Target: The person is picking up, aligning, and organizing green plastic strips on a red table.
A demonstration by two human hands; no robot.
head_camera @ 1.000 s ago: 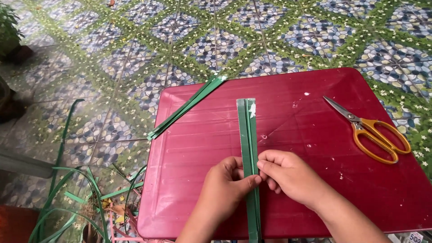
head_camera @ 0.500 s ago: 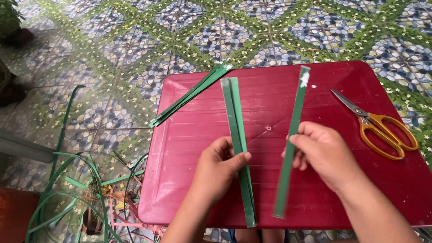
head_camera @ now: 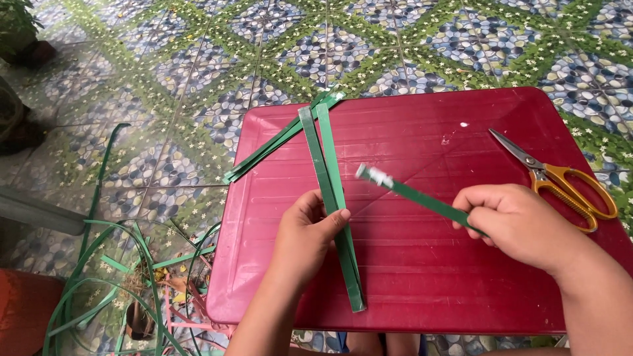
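A dark red plastic table (head_camera: 422, 132) fills the middle of the view. My left hand (head_camera: 304, 237) pinches two long green strips (head_camera: 328, 171) that lie together, running from the table's far left toward its near edge. In my right hand (head_camera: 517, 224) is a single green strip (head_camera: 412, 194) with a pale tip, raised above the table and pointing left toward the pair. Other green strips (head_camera: 277, 142) lie slanted across the table's far left corner, hanging over the edge.
Scissors with orange handles (head_camera: 560, 181) lie at the right side of the table. A tangle of loose green strips (head_camera: 105, 277) sits on the patterned tile floor at the lower left. Plant pots (head_camera: 20, 39) stand at the far left.
My right hand pulled one strip away from the others, carried it right, then tipped it from upright to pointing left. My left hand kept holding the remaining pair.
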